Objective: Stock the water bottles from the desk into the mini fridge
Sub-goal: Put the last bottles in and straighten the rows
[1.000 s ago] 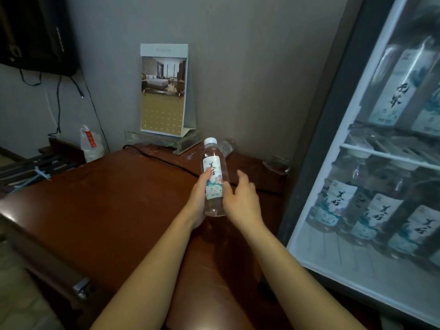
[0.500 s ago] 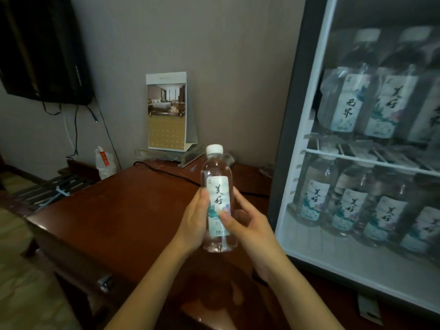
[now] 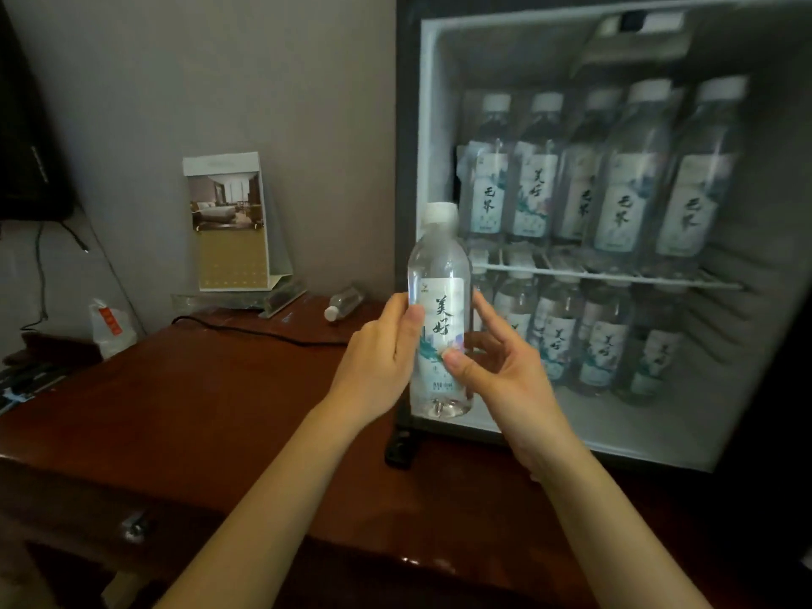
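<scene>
A clear water bottle point(image 3: 439, 301) with a white cap and a pale printed label stands upright in the air, level with the open mini fridge point(image 3: 422, 138). My left hand point(image 3: 378, 358) grips its left side and my right hand point(image 3: 496, 371) pinches its right side with thumb and fingers. Both fridge shelves hold rows of like bottles point(image 3: 624, 200). One more bottle point(image 3: 345, 301) lies on its side at the back of the brown desk point(image 3: 197, 410), by the wall.
A desk calendar point(image 3: 230, 222) stands on a clear holder at the back. A black cable point(image 3: 263, 331) runs across the desk. A white bag point(image 3: 110, 327) sits at the left edge. A dark screen point(image 3: 26, 125) hangs on the wall.
Both hands have lifted the bottle off the desk and carried it up and to the right, in front of the fridge. The view has turned toward the fridge.
</scene>
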